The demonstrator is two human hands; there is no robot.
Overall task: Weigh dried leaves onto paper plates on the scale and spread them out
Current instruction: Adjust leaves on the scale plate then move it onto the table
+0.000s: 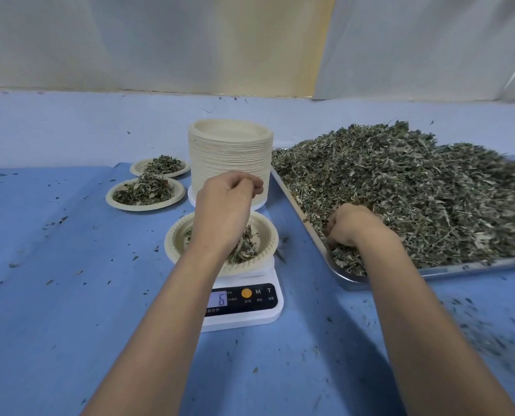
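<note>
The scale [244, 313] sits mid-worktop [70, 265], facing the near edge so its display [220, 299], showing 6, can be read while filling. On it rests a paper plate [175, 235] with a small clump of leaves [244, 250] bunched to its right, not yet spread.

The left hand [226, 199] hovers over that plate with fingers curled toward the thumb. It seems posed to sprinkle, but I cannot tell whether it holds any leaves.

The right hand [349, 226] is dug into the heap of dried leaves [415, 190] at the near left corner of the metal tray [430, 271], fingers clenched round a tuft. That corner is the closest reach to the scale.

A stack of paper plates [230, 157] stands just behind the scale, ready to hand. Two filled plates [145, 192] lie toward the far left, apart from the weighing.
</note>
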